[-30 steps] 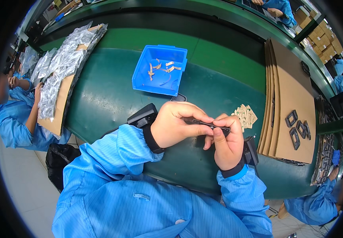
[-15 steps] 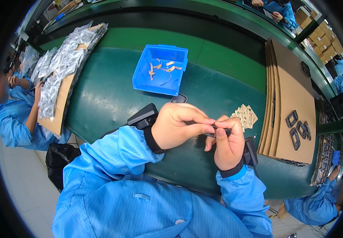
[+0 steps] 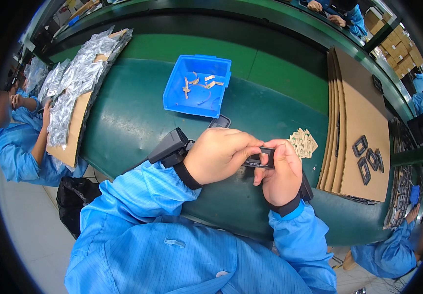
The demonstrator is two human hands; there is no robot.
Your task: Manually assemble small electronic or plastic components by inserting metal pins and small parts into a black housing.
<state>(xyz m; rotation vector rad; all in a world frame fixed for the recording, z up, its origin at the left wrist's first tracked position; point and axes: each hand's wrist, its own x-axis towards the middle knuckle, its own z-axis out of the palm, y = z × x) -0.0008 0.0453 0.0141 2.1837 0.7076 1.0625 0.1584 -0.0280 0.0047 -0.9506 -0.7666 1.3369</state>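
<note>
Between my two hands is a small black rectangular frame (image 3: 269, 158), its opening partly visible and its lower edge facing me. My left hand (image 3: 219, 156) grips the frame's left side, thumb and fingers closed on it. On the other side, my right hand (image 3: 282, 172) is closed around its right end, with fingers behind it. Fingers cover parts of the frame. Just beyond my right hand lies a pile of small tan strips (image 3: 303, 143). Past my left hand, a dark grey rectangular piece (image 3: 220, 121) rests against the blue bin (image 3: 178, 106).
Used strips lie inside the bin. At right, several black frames (image 3: 360, 146) sit on stacked cardboard sheets (image 3: 351, 105). Silvery plastic packets (image 3: 81, 73) cover a board at left, where a co-worker (image 3: 25, 142) sits. Other people are at the far right and top right.
The black frame has tilted from nearly edge-on, so its opening now shows. Both hands have turned slightly with it; my right fingers have risen along its end.
</note>
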